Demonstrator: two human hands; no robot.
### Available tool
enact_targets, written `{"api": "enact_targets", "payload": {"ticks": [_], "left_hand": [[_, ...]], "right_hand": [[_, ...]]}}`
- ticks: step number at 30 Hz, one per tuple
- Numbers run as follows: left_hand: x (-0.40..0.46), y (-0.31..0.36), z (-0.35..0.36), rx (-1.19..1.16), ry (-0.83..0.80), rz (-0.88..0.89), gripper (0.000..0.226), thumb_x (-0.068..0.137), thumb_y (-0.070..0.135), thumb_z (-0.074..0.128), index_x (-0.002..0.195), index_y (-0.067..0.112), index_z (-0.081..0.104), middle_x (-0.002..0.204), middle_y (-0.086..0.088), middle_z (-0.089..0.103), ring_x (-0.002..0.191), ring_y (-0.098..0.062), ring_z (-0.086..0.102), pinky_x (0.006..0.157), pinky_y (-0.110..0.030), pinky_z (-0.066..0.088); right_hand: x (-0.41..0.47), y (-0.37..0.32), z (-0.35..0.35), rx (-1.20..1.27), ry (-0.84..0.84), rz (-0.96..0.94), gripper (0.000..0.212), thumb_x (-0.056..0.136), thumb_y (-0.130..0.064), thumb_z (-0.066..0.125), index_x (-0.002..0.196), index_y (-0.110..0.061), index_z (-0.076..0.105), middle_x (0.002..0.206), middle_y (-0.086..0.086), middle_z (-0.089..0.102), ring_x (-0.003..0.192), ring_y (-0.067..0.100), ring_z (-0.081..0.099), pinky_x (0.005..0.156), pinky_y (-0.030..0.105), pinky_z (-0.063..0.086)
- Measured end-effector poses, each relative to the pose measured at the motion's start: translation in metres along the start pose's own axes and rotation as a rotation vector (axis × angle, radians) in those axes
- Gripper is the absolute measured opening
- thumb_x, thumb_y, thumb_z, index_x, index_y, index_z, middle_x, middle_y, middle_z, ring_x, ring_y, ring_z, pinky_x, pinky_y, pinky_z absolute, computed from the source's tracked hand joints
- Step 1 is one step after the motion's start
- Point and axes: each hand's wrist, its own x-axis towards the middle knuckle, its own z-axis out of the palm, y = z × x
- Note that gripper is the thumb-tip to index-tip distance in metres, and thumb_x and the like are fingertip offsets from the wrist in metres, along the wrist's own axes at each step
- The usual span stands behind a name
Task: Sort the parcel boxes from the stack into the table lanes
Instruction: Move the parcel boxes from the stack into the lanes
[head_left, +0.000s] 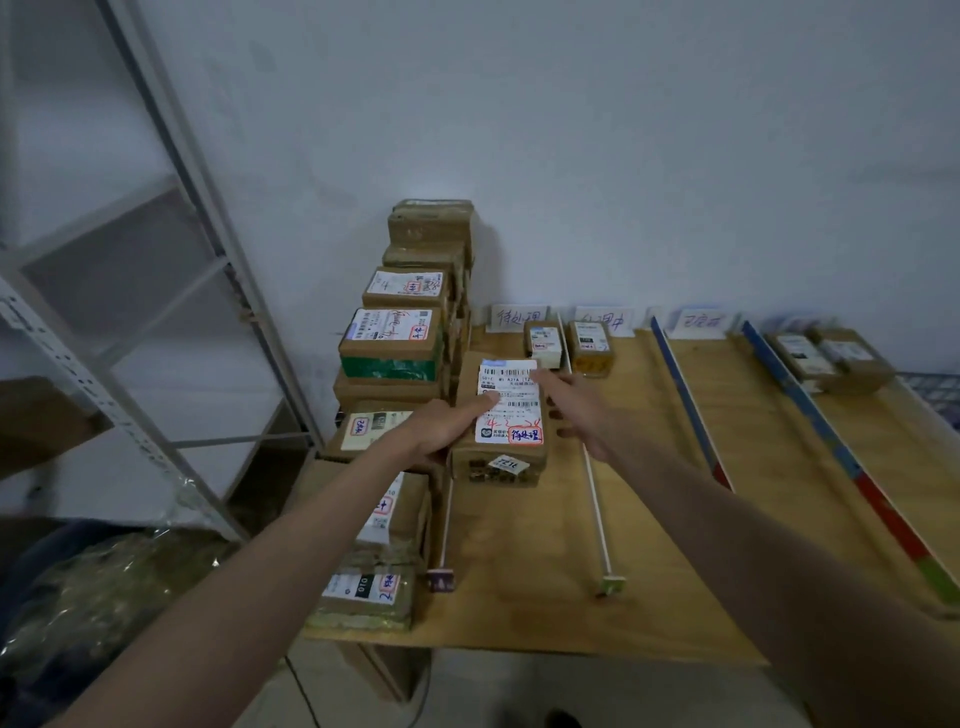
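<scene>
Both hands are laid on one box (501, 415), which sits flat in the leftmost lane of the table (639, 519), near the left edge and about midway between the front and back edges. The left hand (441, 428) is closed around the box's left side, its thumb pressed on the white label on top. The right hand (574, 410) is held against the right side with fingers spread, the index finger stretched over the label's far corner. A red-framed handwritten mark is seen at the label's near corner.

Along the table's left edge the stack (405, 374) is piled up to the back corner, brown boxes with white labels, one banded in green tape. The plywood top is divided into lanes by a white rod (592, 488) and two blue-and-red strips (691, 410). At the back edge three paper signs (519, 316) are stood against the wall; their handwriting is too blurred to be read with confidence. Two small boxes (569, 345) lie just before the signs, one on each side of the rod, and two more (826, 356) lie in the far right lane at the back.

A pale wall (623, 130) runs behind the table. Grey metal shelving (171, 249) stands at the left, with crumpled clear plastic (93, 587) on the floor below it.
</scene>
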Motion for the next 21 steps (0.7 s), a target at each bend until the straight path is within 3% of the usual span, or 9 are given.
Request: {"api": "enact_targets", "payload": {"ticks": [5,8,13,15,18,21], "left_hand": [[0.011,0.003,0.020,0.036,0.082,-0.003,0.079,0.077,0.082,0.051,0.115,0.015,0.069,0.121,-0.009,0.068,0.104,-0.027,0.065,0.099,-0.042,0.050],[0.015,0.009,0.035,0.026,0.093,-0.025,0.084,0.078,0.082,0.049,0.125,0.014,0.065,0.126,-0.010,0.064,0.107,-0.028,0.064,0.096,-0.041,0.052],[0.015,0.023,0.058,0.015,-0.010,0.005,0.069,0.086,0.076,0.046,0.120,0.019,0.067,0.115,-0.007,0.069,0.097,-0.024,0.068,0.087,-0.039,0.057],[0.014,0.028,0.064,0.032,-0.077,0.020,0.069,0.088,0.075,0.041,0.119,0.019,0.066,0.107,-0.005,0.070,0.094,-0.021,0.067,0.082,-0.035,0.058],[0.017,0.030,0.072,0.059,-0.093,0.048,0.073,0.090,0.074,0.035,0.121,0.015,0.064,0.114,-0.009,0.067,0.104,-0.026,0.064,0.092,-0.040,0.056],[0.023,0.029,0.076,0.163,-0.043,0.073,0.079,0.092,0.074,0.030,0.124,0.009,0.061,0.121,-0.011,0.061,0.109,-0.028,0.060,0.097,-0.043,0.052]], "right_hand": [[-0.026,0.024,-0.016,-0.044,-0.072,0.102,0.074,0.084,-0.071,0.055,0.132,-0.015,0.053,0.118,0.009,0.067,0.099,0.028,0.068,0.083,0.043,0.059],[-0.037,0.034,-0.022,-0.055,-0.100,0.126,0.057,0.088,-0.061,0.060,0.123,-0.016,0.062,0.110,0.007,0.069,0.092,0.027,0.071,0.081,0.040,0.061],[-0.044,0.049,-0.036,0.046,0.003,0.113,0.038,0.097,-0.036,0.060,0.118,-0.005,0.065,0.099,0.006,0.074,0.090,0.019,0.072,0.085,0.036,0.060],[-0.047,0.054,-0.044,0.094,0.029,0.123,0.037,0.098,-0.032,0.059,0.117,-0.001,0.065,0.101,0.010,0.074,0.093,0.020,0.072,0.084,0.035,0.060],[-0.048,0.061,-0.054,0.150,0.064,0.152,0.038,0.100,-0.028,0.057,0.120,0.003,0.062,0.111,0.017,0.071,0.102,0.026,0.070,0.086,0.039,0.060],[-0.047,0.068,-0.061,0.167,0.097,0.184,0.038,0.101,-0.026,0.054,0.124,0.003,0.059,0.112,0.019,0.070,0.098,0.025,0.069,0.081,0.038,0.061]]}}
